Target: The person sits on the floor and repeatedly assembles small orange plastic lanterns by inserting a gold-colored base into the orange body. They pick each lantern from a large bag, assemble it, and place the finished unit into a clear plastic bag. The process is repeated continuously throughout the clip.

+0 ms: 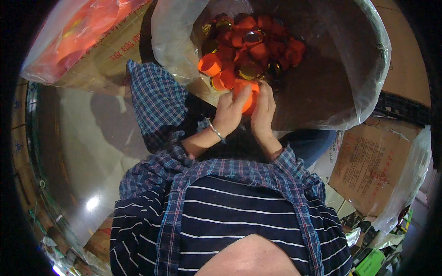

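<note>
While both hands (229, 112) (264, 110) hold an orange cup (250, 102), pale floor (99, 172) gleams leftward.

Workshop or packing area
Printed cardboard cartons (368, 168), a large plastic liner (368, 50) with many orange cups (211, 64), smooth grey floor (99, 170).

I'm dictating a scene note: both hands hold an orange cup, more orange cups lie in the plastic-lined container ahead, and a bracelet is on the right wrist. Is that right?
Not quite: the head view shows the bracelet on the wrist of the left hand, not the right hand. Both do hold an orange cup, and the plastic-lined container has more.
</note>
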`<state>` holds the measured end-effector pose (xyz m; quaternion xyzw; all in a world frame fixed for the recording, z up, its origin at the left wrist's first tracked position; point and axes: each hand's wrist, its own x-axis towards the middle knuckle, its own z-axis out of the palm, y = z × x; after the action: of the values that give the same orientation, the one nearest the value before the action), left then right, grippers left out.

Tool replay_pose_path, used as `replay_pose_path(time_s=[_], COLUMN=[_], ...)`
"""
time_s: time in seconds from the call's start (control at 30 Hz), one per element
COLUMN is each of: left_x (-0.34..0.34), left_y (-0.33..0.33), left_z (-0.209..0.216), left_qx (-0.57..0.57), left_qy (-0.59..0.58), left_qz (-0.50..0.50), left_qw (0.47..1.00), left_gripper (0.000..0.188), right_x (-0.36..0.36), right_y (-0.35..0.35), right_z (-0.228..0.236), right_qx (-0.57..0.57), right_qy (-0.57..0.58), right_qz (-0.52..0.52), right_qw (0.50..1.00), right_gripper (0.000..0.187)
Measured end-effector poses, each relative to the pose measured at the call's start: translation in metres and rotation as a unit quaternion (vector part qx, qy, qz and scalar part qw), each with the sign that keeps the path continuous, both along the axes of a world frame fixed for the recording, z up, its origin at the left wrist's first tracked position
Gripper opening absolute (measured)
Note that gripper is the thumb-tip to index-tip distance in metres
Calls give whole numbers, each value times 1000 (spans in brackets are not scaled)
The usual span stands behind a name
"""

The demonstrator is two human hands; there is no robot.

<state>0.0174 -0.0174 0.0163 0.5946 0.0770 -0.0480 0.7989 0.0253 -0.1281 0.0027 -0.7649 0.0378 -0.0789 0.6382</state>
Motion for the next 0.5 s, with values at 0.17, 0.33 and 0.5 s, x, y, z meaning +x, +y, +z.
replay_pose_path(time_s=[0.17,0.33,0.5], left_x=[14,10,4], left_y=[1,-1,-11], left_z=[2,-6,-2], left_qx=[-320,1,62], left_qy=[185,41,-14], left_qz=[36,-19,4], left_qw=[928,999,998], left_gripper=[42,43,41], right_x=[4,7,9], right_y=[-17,-20,-11], right_z=[3,-1,-2], right_qx=[-205,45,89], right_qy=[-164,8,87], right_qz=[80,124,-17], right_qw=[961,991,992], right_gripper=[45,41,39])
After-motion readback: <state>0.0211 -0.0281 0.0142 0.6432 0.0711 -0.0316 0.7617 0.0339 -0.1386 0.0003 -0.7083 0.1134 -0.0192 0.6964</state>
